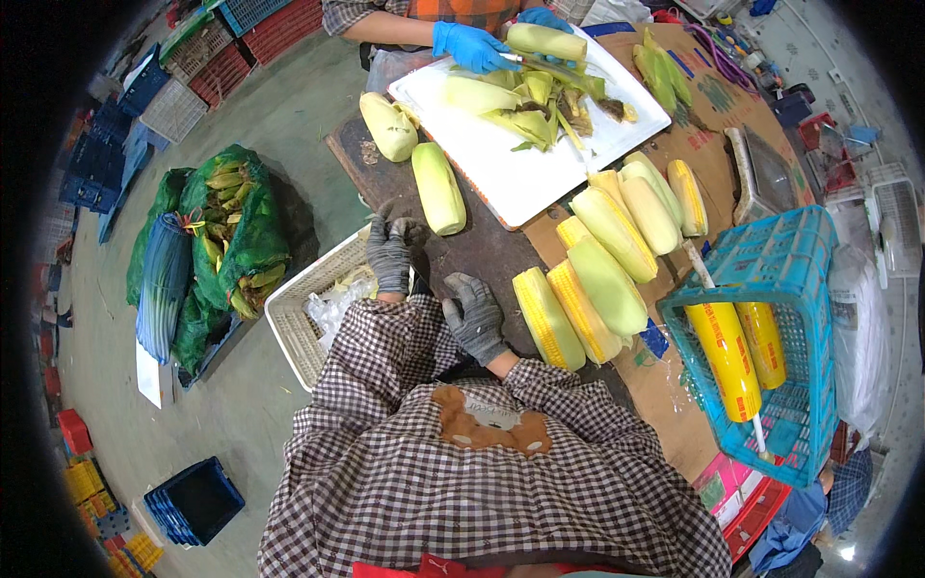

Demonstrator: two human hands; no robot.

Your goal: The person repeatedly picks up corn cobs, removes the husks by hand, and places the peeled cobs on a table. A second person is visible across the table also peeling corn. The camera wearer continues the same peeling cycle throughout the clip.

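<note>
My left hand [389, 252], in a grey glove, is held over the table's left edge beside a white basket [289, 313]. Its fingers are loosely apart with nothing visible in them. Further right, my right hand [474, 318] is gloved alike, empty and open near the table's front. Just beyond the hands lies a husked green ear of corn [438, 189], with another ear [388, 127] behind it. To the right, partly peeled corn ears [588, 299] lie in rows, some showing yellow kernels. Crumpled clear plastic [339, 303] fills part of the basket.
Across the table, a person's blue-gloved hand [470, 46] holds a knife [540, 64] at a corn ear over a white cutting board [525, 183]. A blue crate [809, 279] with yellow film rolls [725, 361] stands right. Green mesh sacks [231, 231] sit on the floor left.
</note>
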